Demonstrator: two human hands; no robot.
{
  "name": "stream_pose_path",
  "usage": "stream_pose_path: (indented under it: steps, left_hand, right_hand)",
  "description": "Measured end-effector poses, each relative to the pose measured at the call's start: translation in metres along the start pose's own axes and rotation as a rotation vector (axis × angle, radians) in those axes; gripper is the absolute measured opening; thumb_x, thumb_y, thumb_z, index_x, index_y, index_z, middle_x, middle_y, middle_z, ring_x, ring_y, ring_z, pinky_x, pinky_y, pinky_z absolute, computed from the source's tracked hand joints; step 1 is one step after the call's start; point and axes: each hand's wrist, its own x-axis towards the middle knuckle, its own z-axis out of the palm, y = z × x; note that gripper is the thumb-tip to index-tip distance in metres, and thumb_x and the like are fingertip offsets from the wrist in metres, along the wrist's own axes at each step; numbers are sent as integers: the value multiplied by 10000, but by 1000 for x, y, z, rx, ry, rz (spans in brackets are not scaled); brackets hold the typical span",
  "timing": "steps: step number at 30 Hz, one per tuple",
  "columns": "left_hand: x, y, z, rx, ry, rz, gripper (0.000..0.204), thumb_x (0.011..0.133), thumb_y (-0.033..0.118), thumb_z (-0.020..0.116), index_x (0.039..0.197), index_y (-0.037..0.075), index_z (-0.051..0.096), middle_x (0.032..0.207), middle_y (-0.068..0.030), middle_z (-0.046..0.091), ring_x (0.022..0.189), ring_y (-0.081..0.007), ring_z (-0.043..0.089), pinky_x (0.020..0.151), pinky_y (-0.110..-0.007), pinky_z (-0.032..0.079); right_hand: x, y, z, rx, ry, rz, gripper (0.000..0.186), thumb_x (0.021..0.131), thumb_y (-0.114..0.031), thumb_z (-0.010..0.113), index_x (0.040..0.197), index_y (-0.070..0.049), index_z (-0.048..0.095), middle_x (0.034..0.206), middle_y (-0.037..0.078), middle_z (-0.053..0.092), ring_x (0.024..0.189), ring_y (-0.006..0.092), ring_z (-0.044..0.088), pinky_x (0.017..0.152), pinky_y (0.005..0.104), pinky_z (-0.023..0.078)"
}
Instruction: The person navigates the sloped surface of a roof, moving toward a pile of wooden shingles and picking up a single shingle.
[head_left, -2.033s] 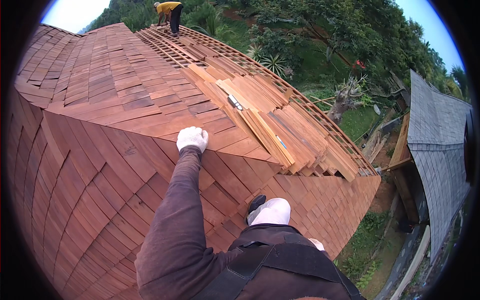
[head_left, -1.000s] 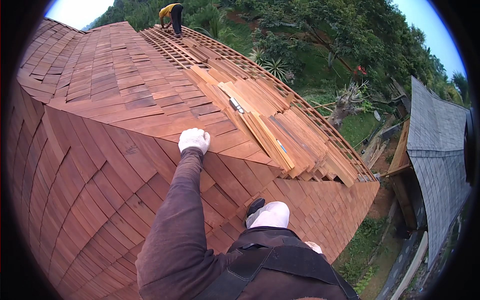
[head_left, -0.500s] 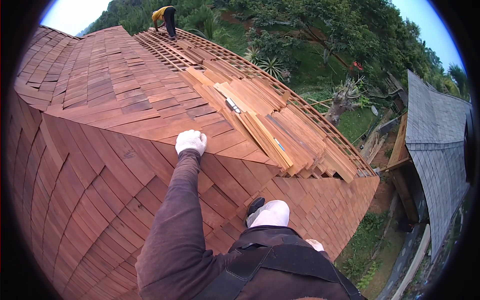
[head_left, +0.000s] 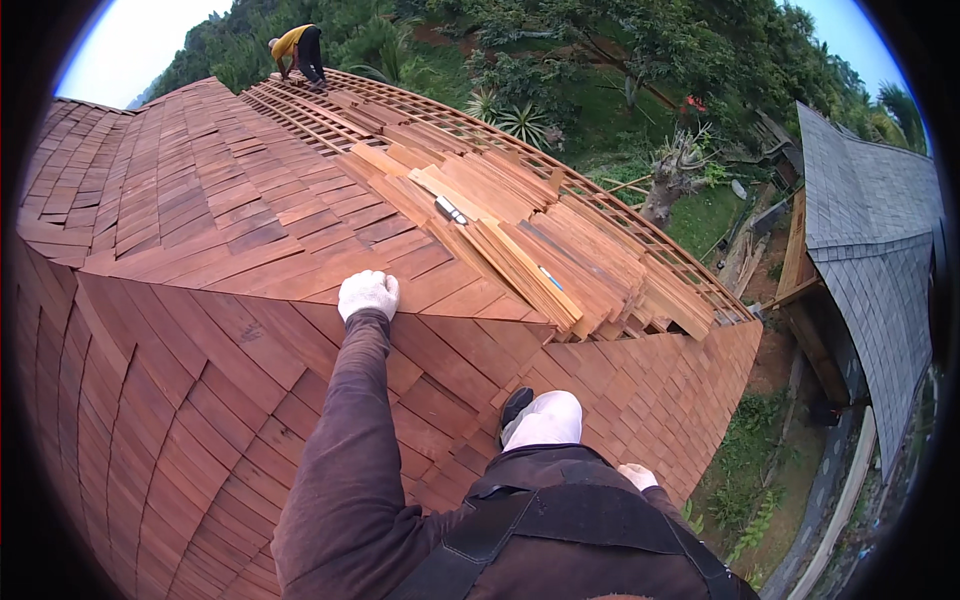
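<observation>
My left hand (head_left: 368,294), in a white knit glove, is closed over the edge of the wooden-shingle hip ridge (head_left: 300,297), with the arm stretched forward. Low on the right, beside my body, my gloved right hand (head_left: 638,476) shows only in part. Its fingers look curled, and whatever they might hold is hidden. Beyond the ridge lie loose stacks of reddish wooden shingles (head_left: 580,245). A small white-and-dark tool (head_left: 450,210) rests on them, along with a slim blue-and-white pen-like item (head_left: 550,278). My bent knee (head_left: 545,418) and dark shoe (head_left: 515,410) are on the shingles.
Open battens (head_left: 300,105) run along the roof's far side, where a person in a yellow top (head_left: 298,50) bends over. The roof edge (head_left: 735,420) drops to grass on the right. A grey-shingled roof (head_left: 870,210) stands beyond, with trees behind.
The view has shifted slightly, so the roof and stacks sit a little farther left and higher. More of my right hand shows. My left hand stays on the ridge.
</observation>
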Motion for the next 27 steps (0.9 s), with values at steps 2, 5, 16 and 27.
stream_pose_path:
  steps: [2,5,16,27]
  left_hand:
    - [-4,-5,-2,13,-8,-10,417,1035,407,580,967,91,843,1010,-163,811,990,-359,772,942,-487,590]
    - [-2,-1,-2,10,0,1,421,1037,408,580,965,87,843,1009,-167,812,987,-361,774,941,-491,591]
    - [3,3,-5,28,-24,-9,426,1044,416,577,965,93,844,1013,-165,810,991,-367,772,941,-502,591]
    - [1,-8,12,115,-65,-15,486,1094,466,505,1084,91,815,1156,-151,792,1104,-370,746,992,-518,570]
  right_hand:
    - [-10,-15,1,-65,-24,5,694,1037,-434,678,1502,79,625,1503,260,682,1438,337,630,1211,406,470]
    - [-11,-15,-2,-65,-19,3,693,1032,-419,682,1505,83,619,1503,254,683,1425,325,639,1205,401,476]
    - [-9,-9,1,-30,50,0,680,1017,-459,775,1459,48,674,1402,193,755,1325,261,701,1135,365,529]
    - [-26,-22,-4,-103,45,69,751,1019,-507,671,1555,17,609,1582,236,629,1483,340,597,1251,399,442]
